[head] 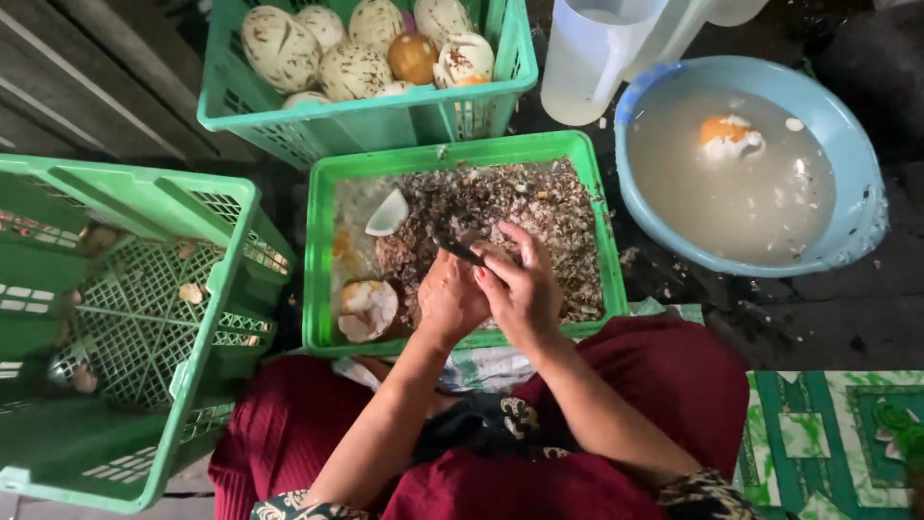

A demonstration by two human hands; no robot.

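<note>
My left hand (449,297) and my right hand (523,289) are pressed together over a green basket (320,260) filled with brownish shell scraps. The left hand cups an egg that is mostly hidden by my fingers. The right hand grips a small dark knife (456,248) whose blade points up and left past the left hand. In the basket lie a white shell piece (387,214) and broken cream-coloured shell halves (366,309).
A teal basket (361,120) of speckled eggs stands behind. A blue basin (857,173) of cloudy water with a peeled egg (729,135) sits at right, a white jug (592,58) beside it. A large green crate (144,318) lies at left. Red skirt below.
</note>
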